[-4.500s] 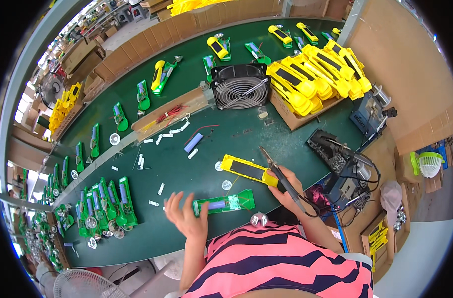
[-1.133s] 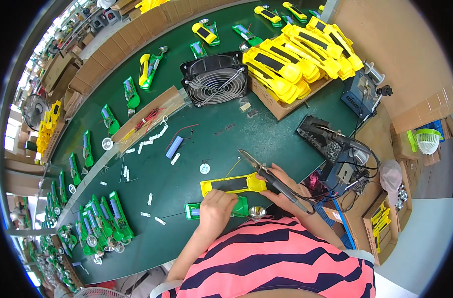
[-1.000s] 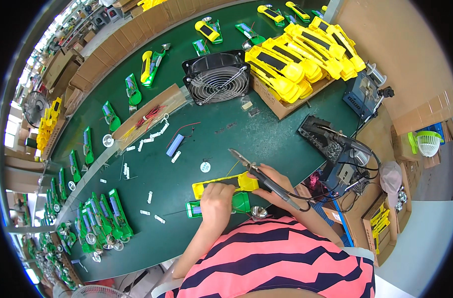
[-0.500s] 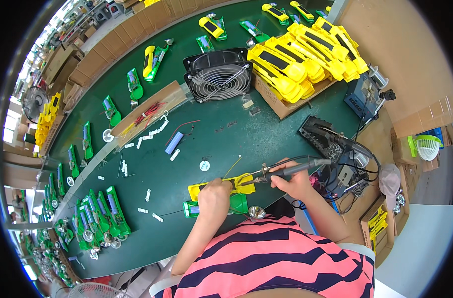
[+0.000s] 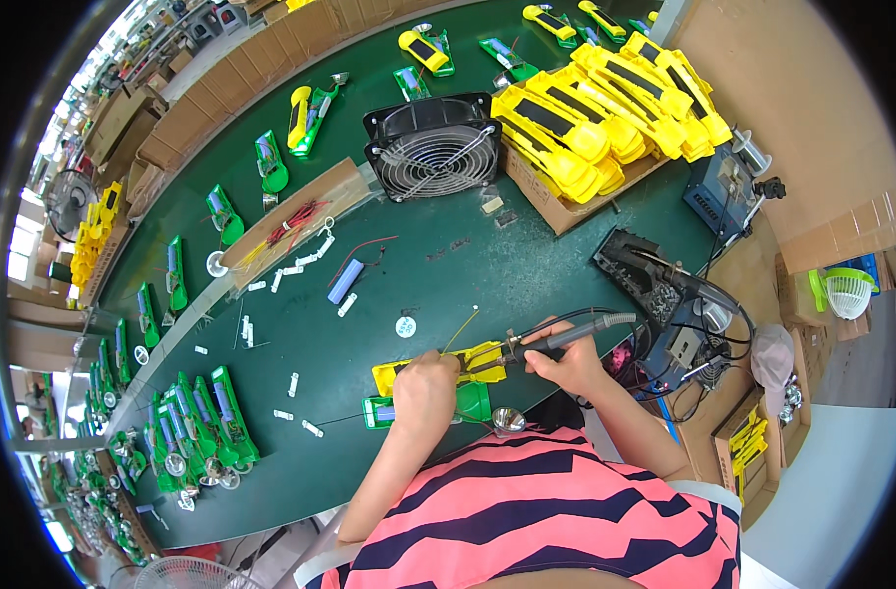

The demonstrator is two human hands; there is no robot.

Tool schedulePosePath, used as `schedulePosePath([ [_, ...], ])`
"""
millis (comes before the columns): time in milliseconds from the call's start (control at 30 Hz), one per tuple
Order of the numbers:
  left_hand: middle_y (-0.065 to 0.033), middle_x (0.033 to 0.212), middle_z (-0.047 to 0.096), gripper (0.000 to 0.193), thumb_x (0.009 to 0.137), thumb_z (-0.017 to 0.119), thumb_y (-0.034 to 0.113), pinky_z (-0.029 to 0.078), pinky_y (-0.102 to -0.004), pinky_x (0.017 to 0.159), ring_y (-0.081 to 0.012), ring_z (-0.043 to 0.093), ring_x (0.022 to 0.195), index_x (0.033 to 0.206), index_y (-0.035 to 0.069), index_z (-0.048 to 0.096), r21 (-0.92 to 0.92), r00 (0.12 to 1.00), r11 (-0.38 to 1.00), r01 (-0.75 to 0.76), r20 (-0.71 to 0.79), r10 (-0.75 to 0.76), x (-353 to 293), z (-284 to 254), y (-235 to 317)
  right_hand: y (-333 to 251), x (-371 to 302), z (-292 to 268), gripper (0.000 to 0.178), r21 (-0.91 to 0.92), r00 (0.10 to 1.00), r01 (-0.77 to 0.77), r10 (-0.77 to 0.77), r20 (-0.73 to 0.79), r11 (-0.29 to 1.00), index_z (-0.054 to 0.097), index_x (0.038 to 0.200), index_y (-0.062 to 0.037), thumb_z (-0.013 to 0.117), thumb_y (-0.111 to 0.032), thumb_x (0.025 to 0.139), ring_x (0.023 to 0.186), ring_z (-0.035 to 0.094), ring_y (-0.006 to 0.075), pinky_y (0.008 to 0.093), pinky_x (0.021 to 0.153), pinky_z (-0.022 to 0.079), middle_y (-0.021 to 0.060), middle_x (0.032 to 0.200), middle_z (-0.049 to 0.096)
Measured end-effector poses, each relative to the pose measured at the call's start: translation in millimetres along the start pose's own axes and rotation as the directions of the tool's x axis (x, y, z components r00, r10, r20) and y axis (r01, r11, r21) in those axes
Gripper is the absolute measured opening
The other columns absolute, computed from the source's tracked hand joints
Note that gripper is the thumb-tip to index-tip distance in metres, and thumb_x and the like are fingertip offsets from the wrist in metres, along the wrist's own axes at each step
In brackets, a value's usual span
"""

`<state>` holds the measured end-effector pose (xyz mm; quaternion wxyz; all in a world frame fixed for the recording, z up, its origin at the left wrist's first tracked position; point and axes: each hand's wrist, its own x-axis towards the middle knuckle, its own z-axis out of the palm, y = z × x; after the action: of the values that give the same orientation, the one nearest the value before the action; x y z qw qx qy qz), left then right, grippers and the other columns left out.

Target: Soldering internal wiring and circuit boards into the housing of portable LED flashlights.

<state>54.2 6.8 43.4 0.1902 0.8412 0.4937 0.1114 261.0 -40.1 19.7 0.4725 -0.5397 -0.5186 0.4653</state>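
In my right hand [image 5: 569, 367] is a soldering iron [image 5: 573, 334] with a thin feed tube along it, its fingers wrapped round the grip. The iron's tip points left, into the open side of a yellow plastic casing [image 5: 487, 359]. My left hand [image 5: 425, 395] is closed on the left part of that casing, and its fingertips are partly hidden. A thin yellow wire [image 5: 461, 329] sticks up from the casing. Just below lies a green casing [image 5: 473, 402], partly covered by my left hand, with a round silver reflector [image 5: 509, 420] at its right end.
A black fan [image 5: 434, 149] stands ahead, beside a carton [image 5: 556, 211] heaped with yellow casings. To the right are a black iron stand [image 5: 632, 265] and a blue soldering station [image 5: 715, 196]. A blue battery cell [image 5: 346, 281] and small white parts lie left. Green casings [image 5: 222, 417] cluster further left.
My right hand and the soldering iron have shifted slightly left and down, the tip further into the yellow casing. Along the far strip, green and yellow casings have slid a little rightward.
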Motion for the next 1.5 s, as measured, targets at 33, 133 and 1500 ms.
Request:
schedulePosePath([
  [33,-0.0098,0.068,0.057,0.003,0.068,0.060,0.009,0.046,-0.0367,0.060,-0.0278,0.057,0.066,0.068,0.006,0.062,0.000,1.000,1.000,0.001,0.000,-0.001,0.0,-0.5,0.4,-2.7,-1.2,1.2,0.016,0.067,1.000,-0.024,0.025,-0.011,0.997,0.059,0.086,0.0014,0.064,-0.006,0.073,0.064,0.060,0.0109,0.0221,0.055,0.045,0.0050,0.074,0.056],
  [133,-0.0109,0.066,0.054,0.004,0.067,0.055,0.006,0.047,-0.0354,0.055,-0.0266,0.058,0.062,0.064,0.005,0.058,0.018,0.997,0.998,-0.068,-0.035,0.069,1.0,-1.2,2.0,-2.7,-4.9,1.2,0.015,0.130,0.998,-0.045,0.049,-0.027,0.990,0.058,0.087,0.0025,0.063,-0.005,0.074,0.064,0.061,0.0119,0.0221,0.056,0.047,0.0060,0.076,0.056],
  [1500,-0.0058,0.079,0.063,0.017,0.067,0.067,-0.005,0.044,-0.0245,0.064,-0.0130,0.056,0.068,0.081,0.003,0.060,-0.645,0.882,0.762,0.064,-0.321,-0.345,-53.0,1.0,-1.8,-34.5,-11.8,32.4,0.072,-0.358,0.909,0.308,-0.162,0.383,0.881,0.033,0.122,-0.0023,0.072,-0.019,0.064,0.102,0.052,0.0267,0.0507,0.104,0.013,0.0137,0.106,0.054],
])
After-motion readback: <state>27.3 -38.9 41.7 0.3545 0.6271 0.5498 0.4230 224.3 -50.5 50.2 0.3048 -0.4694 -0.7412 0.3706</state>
